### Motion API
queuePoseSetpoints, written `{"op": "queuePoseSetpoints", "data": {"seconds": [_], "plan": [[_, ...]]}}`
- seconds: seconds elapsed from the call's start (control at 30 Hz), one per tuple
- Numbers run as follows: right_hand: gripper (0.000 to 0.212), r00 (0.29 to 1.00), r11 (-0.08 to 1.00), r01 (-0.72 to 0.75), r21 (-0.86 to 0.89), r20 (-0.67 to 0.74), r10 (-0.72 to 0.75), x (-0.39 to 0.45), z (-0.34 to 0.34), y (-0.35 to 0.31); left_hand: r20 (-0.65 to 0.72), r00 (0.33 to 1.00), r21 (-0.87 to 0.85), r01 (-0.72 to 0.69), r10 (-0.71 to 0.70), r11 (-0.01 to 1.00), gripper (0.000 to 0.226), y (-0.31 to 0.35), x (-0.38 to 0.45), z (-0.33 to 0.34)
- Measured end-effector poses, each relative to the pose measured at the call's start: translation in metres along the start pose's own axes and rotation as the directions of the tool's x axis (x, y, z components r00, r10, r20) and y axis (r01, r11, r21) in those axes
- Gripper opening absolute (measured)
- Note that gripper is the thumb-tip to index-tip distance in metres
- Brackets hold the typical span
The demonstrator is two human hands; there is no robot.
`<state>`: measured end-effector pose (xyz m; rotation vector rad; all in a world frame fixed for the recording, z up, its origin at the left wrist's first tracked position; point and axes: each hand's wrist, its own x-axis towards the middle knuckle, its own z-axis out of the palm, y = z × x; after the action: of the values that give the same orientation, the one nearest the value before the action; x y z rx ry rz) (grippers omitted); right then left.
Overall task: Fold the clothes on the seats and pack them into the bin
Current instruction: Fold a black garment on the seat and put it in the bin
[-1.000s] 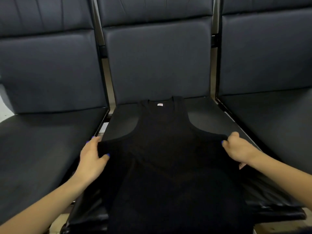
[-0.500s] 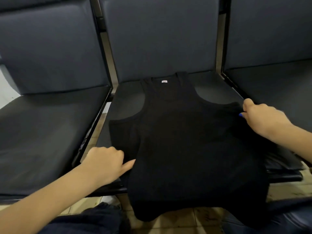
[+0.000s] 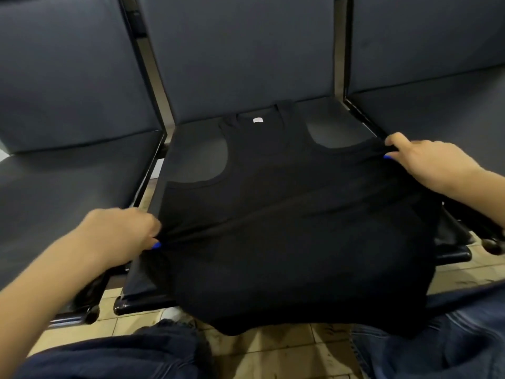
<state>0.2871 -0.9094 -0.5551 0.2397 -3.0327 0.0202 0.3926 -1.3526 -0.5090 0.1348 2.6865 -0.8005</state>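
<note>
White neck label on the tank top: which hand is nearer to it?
Right. The right hand pinches the tank top at its armhole corner, level with the label; the left hand grips the side seam, lower down.

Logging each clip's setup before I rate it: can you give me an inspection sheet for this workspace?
Surface: dark padded middle seat, one in a row of three.
Job's things: black tank top spread flat, neck towards the backrest, hem hanging over the front edge; bin not in view.
Clutter: nothing seen.
Grippers: left hand pinches the top's left side; right hand pinches the right armhole corner.
Cables: nothing seen.
Surroundings: tiled floor, person's knees in jeans.
</note>
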Motion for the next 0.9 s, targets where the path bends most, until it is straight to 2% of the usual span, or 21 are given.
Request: {"op": "queuePoseSetpoints", "data": {"seconds": [0.1, 0.2, 0.27, 0.33, 0.4, 0.47, 0.53, 0.57, 0.6, 0.67, 0.73, 0.77, 0.8, 0.83, 0.9], "plan": [[0.035, 0.999, 0.996, 0.042, 0.081, -0.011, -0.042, -0.003, 0.002, -0.006, 0.006, 0.996, -0.016, 0.090, -0.090, 0.996, 0.026, -0.017, -0.001, 0.008], [0.034, 0.994, 0.990, 0.106, 0.094, -0.019, -0.105, -0.005, 0.004, -0.017, -0.091, 0.994, -0.166, 0.043, -0.058, 0.985, 0.008, -0.014, -0.001, 0.016], [0.034, 0.990, 0.989, 0.140, 0.058, -0.023, -0.139, -0.004, 0.007, -0.021, -0.025, 0.999, -0.303, -0.036, 0.030, 0.952, 0.044, -0.004, 0.003, 0.018], [0.035, 0.989, 0.989, 0.146, 0.029, -0.018, -0.145, -0.003, 0.008, -0.022, 0.066, 0.993, -0.376, -0.063, 0.094, 0.924, 0.069, 0.010, 0.005, 0.015], [0.034, 0.991, 0.991, 0.129, 0.021, -0.023, -0.129, -0.001, 0.008, -0.022, 0.073, 0.996, -0.389, -0.011, 0.043, 0.921, 0.084, 0.020, 0.005, 0.015], [0.033, 0.992, 0.993, 0.121, 0.006, -0.044, -0.121, -0.002, 0.007, -0.020, 0.067, 0.992, -0.376, 0.121, -0.104, 0.919, 0.092, 0.023, 0.004, 0.016], [0.032, 0.986, 0.985, 0.149, -0.086, -0.061, -0.154, -0.006, 0.007, -0.018, 0.160, 0.965, -0.313, 0.251, -0.210, 0.916, 0.088, 0.023, 0.000, 0.016], [0.032, 0.980, 0.967, 0.184, -0.179, -0.042, -0.194, -0.006, 0.007, -0.019, 0.212, 0.952, -0.281, 0.274, -0.219, 0.920, 0.081, 0.022, -0.003, 0.017], [0.035, 0.972, 0.929, 0.229, -0.292, 0.011, -0.237, -0.006, 0.007, -0.021, 0.238, 0.952, -0.272, 0.257, -0.194, 0.927, 0.069, 0.020, -0.005, 0.018], [0.046, 0.957, 0.832, 0.289, -0.473, 0.125, -0.262, -0.003, 0.008, -0.032, 0.198, 0.976, -0.340, 0.157, -0.092, 0.927, 0.038, 0.017, -0.008, 0.020], [0.047, 0.952, 0.775, 0.304, -0.555, 0.144, -0.271, 0.000, 0.012, -0.040, 0.093, 0.995, -0.472, 0.066, -0.025, 0.879, 0.032, 0.015, -0.006, 0.023], [0.043, 0.955, 0.772, 0.292, -0.564, 0.128, -0.268, 0.002, 0.014, -0.041, 0.042, 0.999, -0.578, 0.043, -0.023, 0.815, 0.030, 0.014, -0.003, 0.026], [0.039, 0.961, 0.783, 0.271, -0.560, 0.107, -0.256, 0.004, 0.015, -0.041, 0.002, 0.999, -0.714, 0.037, -0.050, 0.699, 0.028, 0.014, -0.002, 0.027], [0.037, 0.968, 0.801, 0.245, -0.546, 0.088, -0.236, 0.004, 0.016, -0.040, -0.018, 0.996, -0.843, 0.033, -0.089, 0.537, 0.025, 0.014, -0.002, 0.026], [0.038, 0.977, 0.849, 0.208, -0.486, 0.066, -0.202, 0.004, 0.017, -0.037, 0.035, 0.993, -0.994, 0.046, -0.112, 0.102, 0.023, 0.014, -0.004, 0.023]]}}
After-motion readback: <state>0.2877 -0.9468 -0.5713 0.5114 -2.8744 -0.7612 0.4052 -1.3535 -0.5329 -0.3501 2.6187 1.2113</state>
